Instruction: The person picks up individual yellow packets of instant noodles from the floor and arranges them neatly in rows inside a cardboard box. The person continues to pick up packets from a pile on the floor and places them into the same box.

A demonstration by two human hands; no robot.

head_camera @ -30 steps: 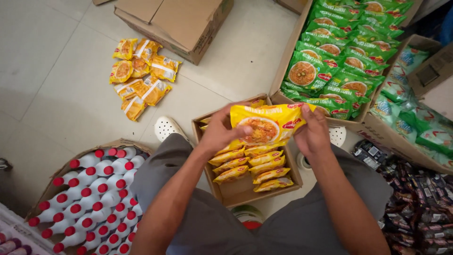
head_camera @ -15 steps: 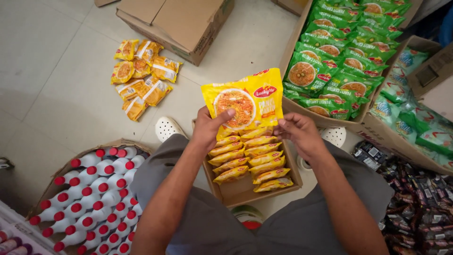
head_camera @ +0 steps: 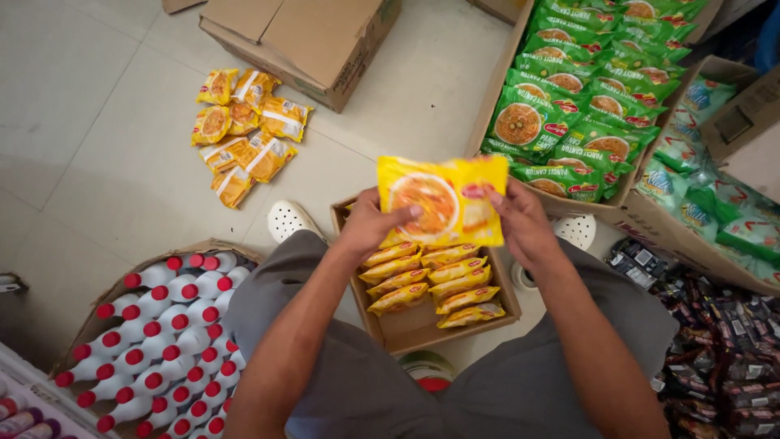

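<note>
My left hand (head_camera: 370, 228) and my right hand (head_camera: 520, 223) both grip one yellow noodle packet (head_camera: 439, 202), held flat and facing me. It hovers just above an open cardboard box (head_camera: 406, 329) between my knees. Inside the box stand two rows of yellow noodle packets (head_camera: 431, 280) on edge. The near part of the box floor is bare.
A pile of loose yellow packets (head_camera: 244, 130) lies on the tiled floor at left, by a closed cardboard box (head_camera: 305, 41). A box of green packets (head_camera: 585, 89) sits at the right. White bottles with red caps (head_camera: 162, 341) fill a box at lower left. Dark wrapped packets (head_camera: 723, 349) lie at lower right.
The yellow packet was lifted from the box on its edge, raised in my left hand, and is now turned flat and gripped by both hands.
</note>
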